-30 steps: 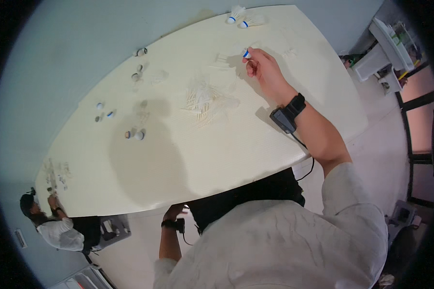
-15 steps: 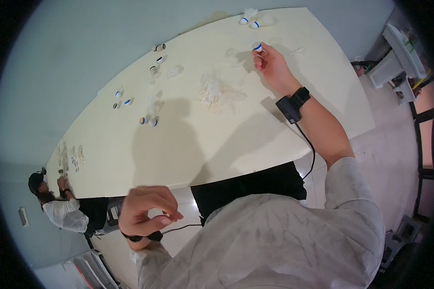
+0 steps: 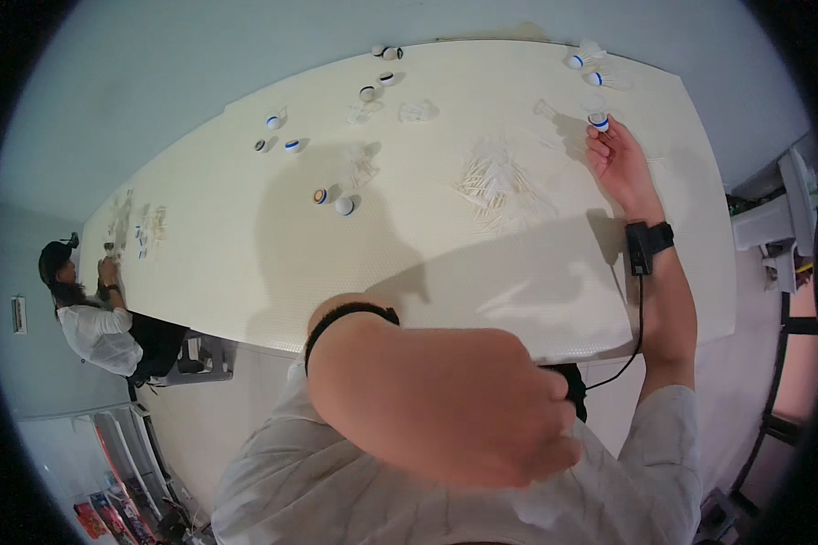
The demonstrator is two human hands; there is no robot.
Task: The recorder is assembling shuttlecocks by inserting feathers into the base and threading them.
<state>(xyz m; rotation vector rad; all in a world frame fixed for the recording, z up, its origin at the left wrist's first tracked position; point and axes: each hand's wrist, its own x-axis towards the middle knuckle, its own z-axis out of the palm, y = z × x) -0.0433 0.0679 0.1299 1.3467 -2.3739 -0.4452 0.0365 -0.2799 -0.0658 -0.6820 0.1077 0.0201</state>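
Long cream table, scattered shuttlecock parts.

I see the cream table (image 3: pixel 245 263) running from far left to right, with a heap of loose white feathers (image 3: pixel 495 182) near its middle, small blue-banded cork caps (image 3: pixel 292 144) toward the far edge, two more caps (image 3: pixel 334 202) side by side, and whole shuttlecocks (image 3: pixel 586 57) at the far right corner.

You are in a plain workroom set up for handwork by several people. A long cream table (image 3: pixel 245 272) fills the middle of the frame, strewn with small shuttlecock heads (image 3: pixel 344 206) and a heap of white feathers (image 3: pixel 495 182). At the left edge another person (image 3: pixel 91 313) sits working at the same table. Bare pale walls run along the top; metal shelving (image 3: pixel 777 232) stands at right.
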